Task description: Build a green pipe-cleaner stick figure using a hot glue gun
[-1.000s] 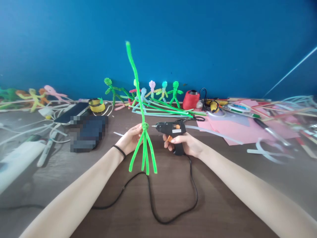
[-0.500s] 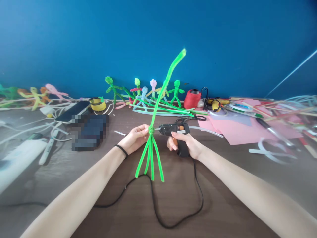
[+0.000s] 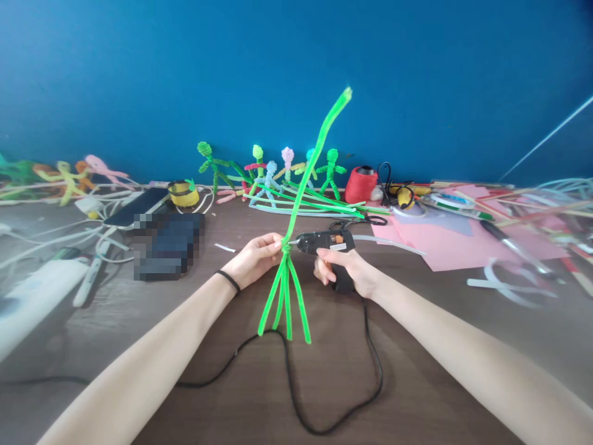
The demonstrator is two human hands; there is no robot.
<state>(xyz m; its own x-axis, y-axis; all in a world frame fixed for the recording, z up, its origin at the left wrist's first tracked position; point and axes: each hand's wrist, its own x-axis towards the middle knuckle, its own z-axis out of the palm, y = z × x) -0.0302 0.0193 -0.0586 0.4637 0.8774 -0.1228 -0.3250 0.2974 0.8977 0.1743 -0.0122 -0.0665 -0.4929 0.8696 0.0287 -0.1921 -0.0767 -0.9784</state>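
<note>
Between the fingertips of my left hand (image 3: 260,256) is the twisted knot of a bundle of bright green pipe cleaners (image 3: 303,185). One long stem rises from the knot and leans right at its top; several strands fan out below it. My right hand (image 3: 349,272) is wrapped round the handle of a black hot glue gun (image 3: 312,242), its fingers by the orange trigger. The nozzle points left and meets the knot, or nearly so; I cannot tell if it touches. A translucent glue stick (image 3: 389,241) sticks out of the gun's back.
A black cord (image 3: 290,371) loops across the brown table (image 3: 222,408) in front. Pipe-cleaner figures (image 3: 271,176) and loose green stems (image 3: 333,207) lie along the blue wall. Phones (image 3: 139,207), cables and a yellow roll (image 3: 183,193) are left; pink paper (image 3: 445,247) and a red spool (image 3: 360,185) are right.
The knot and its strands have shifted slightly right, and the stem's tip has moved right too. The glue gun's nozzle is now closer against the knot. Both hands keep their hold.
</note>
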